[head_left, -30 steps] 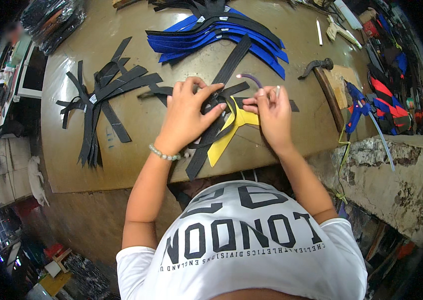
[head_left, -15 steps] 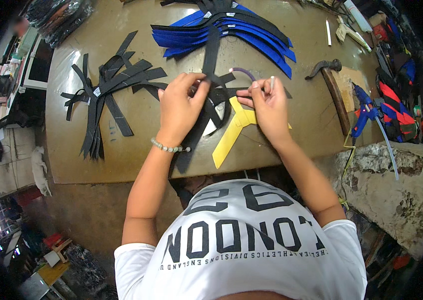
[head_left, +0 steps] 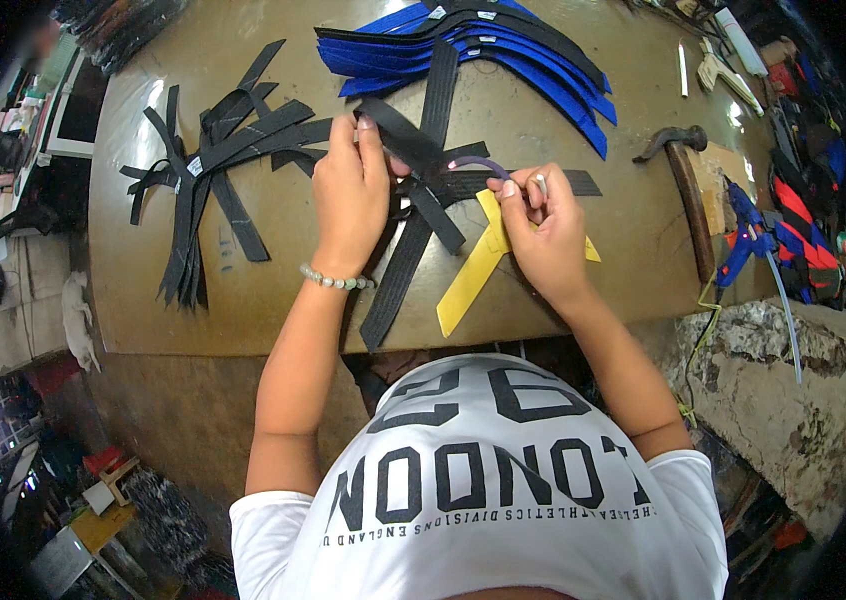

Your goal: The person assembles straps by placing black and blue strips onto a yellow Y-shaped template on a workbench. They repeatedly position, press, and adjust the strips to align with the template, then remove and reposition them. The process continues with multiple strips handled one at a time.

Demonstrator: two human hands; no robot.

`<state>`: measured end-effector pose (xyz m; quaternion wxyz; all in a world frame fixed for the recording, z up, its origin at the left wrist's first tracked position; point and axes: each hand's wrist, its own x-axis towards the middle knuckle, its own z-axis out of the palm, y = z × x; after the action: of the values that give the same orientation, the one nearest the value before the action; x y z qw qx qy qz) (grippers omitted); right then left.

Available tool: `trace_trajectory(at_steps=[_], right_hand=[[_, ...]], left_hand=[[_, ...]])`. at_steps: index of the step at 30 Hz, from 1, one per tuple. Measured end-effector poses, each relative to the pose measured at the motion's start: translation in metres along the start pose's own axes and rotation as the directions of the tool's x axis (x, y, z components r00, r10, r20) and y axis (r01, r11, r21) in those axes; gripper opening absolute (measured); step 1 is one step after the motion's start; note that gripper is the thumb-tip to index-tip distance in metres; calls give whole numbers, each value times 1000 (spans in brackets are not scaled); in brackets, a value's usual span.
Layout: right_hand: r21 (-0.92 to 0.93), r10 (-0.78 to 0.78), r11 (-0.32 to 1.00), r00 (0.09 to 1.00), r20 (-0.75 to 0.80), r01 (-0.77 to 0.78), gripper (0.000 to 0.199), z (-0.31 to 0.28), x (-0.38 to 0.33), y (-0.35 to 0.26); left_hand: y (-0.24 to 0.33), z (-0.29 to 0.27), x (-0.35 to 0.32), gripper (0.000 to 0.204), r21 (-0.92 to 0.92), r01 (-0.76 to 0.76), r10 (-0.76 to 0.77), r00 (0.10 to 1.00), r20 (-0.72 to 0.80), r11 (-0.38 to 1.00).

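Observation:
My left hand (head_left: 351,200) is closed on a black webbing strap (head_left: 398,130), which it lifts in a loop with one end hanging down. Beneath it, crossed black straps (head_left: 398,285) lie on the table. My right hand (head_left: 548,230) is closed, pinching a thin purple curved rod (head_left: 478,162) whose pale tip is close to the straps' crossing. A small white end (head_left: 541,183) shows between its fingers; whether it belongs to the rod I cannot tell. Partly under that hand lies a yellow Y-shaped template (head_left: 468,285).
Blue and black strap pieces (head_left: 463,50) are stacked at the back. A bundle of black straps (head_left: 193,190) lies left. To the right are a hammer (head_left: 688,190), a blue glue gun (head_left: 746,230) and red-and-black material (head_left: 803,235). The table's front edge (head_left: 193,353) is near my body.
My left hand has moved up and left, raising the strap into a wider loop. My right hand has shifted slightly right and down, still gripping the purple rod.

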<state>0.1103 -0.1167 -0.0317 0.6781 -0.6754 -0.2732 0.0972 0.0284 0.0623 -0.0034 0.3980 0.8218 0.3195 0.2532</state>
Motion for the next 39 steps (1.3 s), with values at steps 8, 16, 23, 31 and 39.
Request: trace_trajectory(at_steps=[8,16,23,31,39], right_hand=[[-286,-62,955,996,66,78,13,-2,-1,-7],[-347,-74,931,990,118,111,12,-1,-1,-17],[-269,-49,961,997,52,62,16,-1,1,-7],[53,70,996,997,-21,-69,19,4,2,2],[110,93,990,994,-57,-86,18,-3,3,0]], left_hand=[[0,-5,4,29,-125,95,-93,995,21,988],[-1,-6,6,29,-115,74,-71,997,30,991],[-10,-6,6,32,-150,79,-74,997,34,986],[-4,-67,13,27,740,-179,403,905,-134,648],[4,-34,-34,23,241,-437,364,884,294,867]])
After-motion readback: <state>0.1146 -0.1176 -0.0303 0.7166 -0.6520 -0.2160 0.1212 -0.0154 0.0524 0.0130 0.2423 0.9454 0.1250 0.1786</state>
